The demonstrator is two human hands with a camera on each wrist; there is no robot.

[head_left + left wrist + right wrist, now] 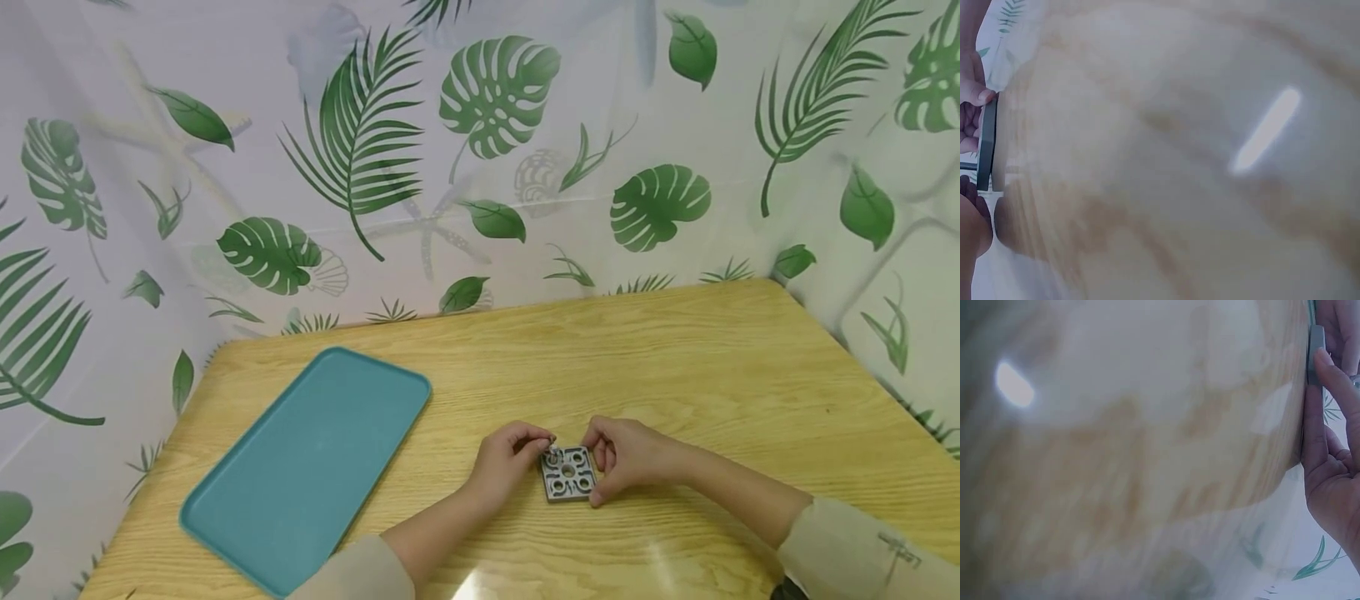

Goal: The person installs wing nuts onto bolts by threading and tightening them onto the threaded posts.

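A square grey metal block (568, 487) with several round holes and curved recesses lies on the wooden table. My right hand (628, 454) holds it by its right side, thumb at the near corner and fingers at the far one. At the block's far left corner, my left hand (504, 462) pinches a small shiny metal part (554, 456) that stands over a hole. Its exact kind is too small to tell. In the left wrist view the block (987, 147) appears edge-on, a thin dark stem (969, 166) sticking out from its face. The right wrist view shows my right thumb on the block (1316, 355).
A blue-green rectangular tray (322, 458) lies on the table (660, 358) to the left of my hands. Behind and beside the table hang white cloth walls (570, 100) printed with green leaves.
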